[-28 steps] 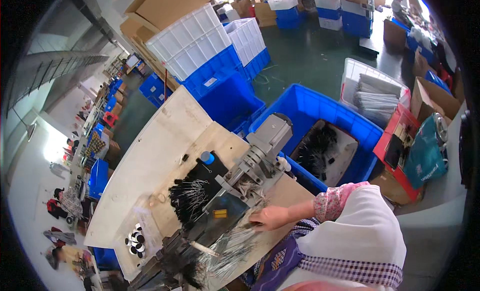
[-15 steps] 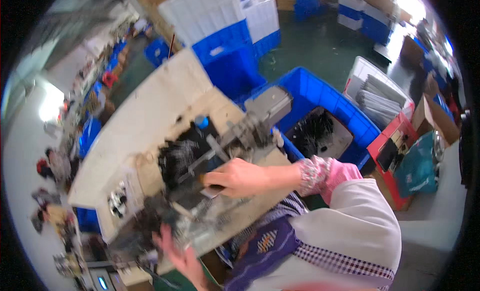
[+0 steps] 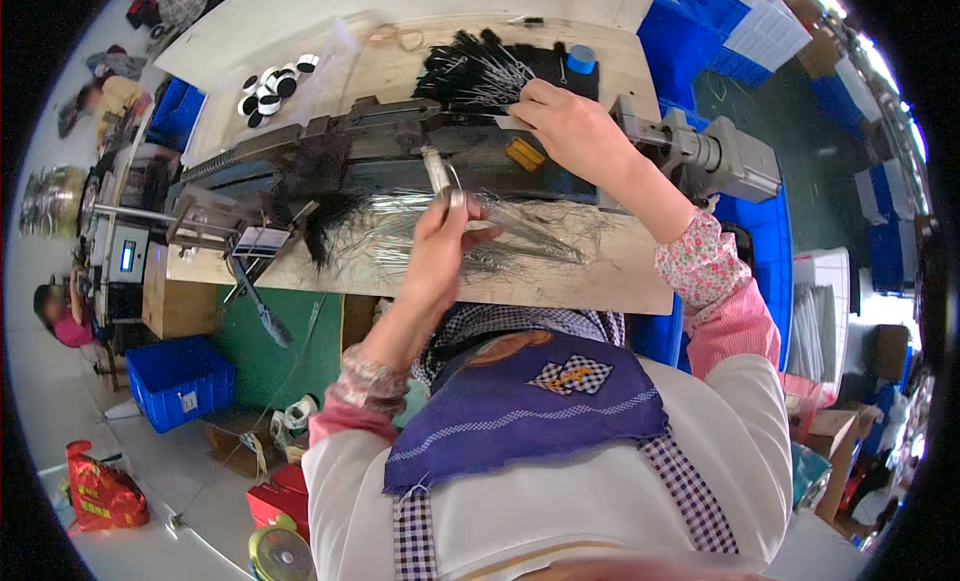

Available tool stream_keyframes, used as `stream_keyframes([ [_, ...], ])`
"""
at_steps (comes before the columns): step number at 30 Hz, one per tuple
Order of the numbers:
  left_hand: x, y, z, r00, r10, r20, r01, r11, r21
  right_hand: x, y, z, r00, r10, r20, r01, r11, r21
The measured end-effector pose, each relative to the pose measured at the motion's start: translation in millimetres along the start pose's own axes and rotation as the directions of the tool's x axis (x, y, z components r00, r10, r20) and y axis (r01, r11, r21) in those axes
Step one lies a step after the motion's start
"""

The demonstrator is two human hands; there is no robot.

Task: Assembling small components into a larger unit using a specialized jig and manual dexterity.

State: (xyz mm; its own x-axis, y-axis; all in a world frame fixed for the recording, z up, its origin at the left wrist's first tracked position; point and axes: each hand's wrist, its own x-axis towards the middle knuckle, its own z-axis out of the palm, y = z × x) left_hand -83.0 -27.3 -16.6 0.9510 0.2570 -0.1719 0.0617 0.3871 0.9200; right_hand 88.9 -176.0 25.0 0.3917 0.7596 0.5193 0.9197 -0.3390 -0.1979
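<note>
My left hand (image 3: 438, 249) is closed in front of the long dark machine (image 3: 370, 136), just below a pale lever handle (image 3: 435, 171). A thin metal wire (image 3: 456, 173) curves up from its pinched thumb and forefinger. Over the machine's right part, my right hand (image 3: 572, 131) is closed with fingertips down. A flat, pale metal piece (image 3: 511, 122) shows at those fingertips; what they grip is hidden. Below the right hand sits a yellow block (image 3: 524, 154). Loose wires (image 3: 400, 231) lie along the bench's near side, with a tuft of black bristles (image 3: 325, 221) to their left.
Behind the machine lie black wire brushes (image 3: 475, 71) and a blue round cap (image 3: 581, 59). A clear tray (image 3: 330, 76) holds several black-and-white rolls (image 3: 268, 93). The motor (image 3: 745, 159) juts past the wooden bench's (image 3: 600, 291) right end. A blue crate (image 3: 180, 381) stands on the floor.
The view has swung round and levelled over the bench. My left hand, spread with open fingers before, is now closed below the lever handle. My right hand stays closed over the machine.
</note>
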Motion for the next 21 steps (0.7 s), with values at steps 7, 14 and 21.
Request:
stream_keyframes([
  [7, -1.4, 91.9, 0.5, 0.968, 0.055, 0.247, 0.139, 0.700, -0.700, 15.5, -1.2, 13.1, 0.994, -0.037, 0.107, 0.052, 0.988, -0.142],
  [14, -8.3, 77.1, -89.4, 0.934, 0.355, -0.023, -0.266, 0.653, -0.709, 11.9, -10.7, 15.1, 0.999, -0.007, 0.044, 0.008, 1.000, -0.015],
  [21, 72.3, 32.6, 17.3, 0.909, 0.047, 0.414, -0.344, 0.647, 0.681, 80.1, 46.8, 24.9, 0.986, 0.019, 0.163, 0.020, 0.972, -0.234],
])
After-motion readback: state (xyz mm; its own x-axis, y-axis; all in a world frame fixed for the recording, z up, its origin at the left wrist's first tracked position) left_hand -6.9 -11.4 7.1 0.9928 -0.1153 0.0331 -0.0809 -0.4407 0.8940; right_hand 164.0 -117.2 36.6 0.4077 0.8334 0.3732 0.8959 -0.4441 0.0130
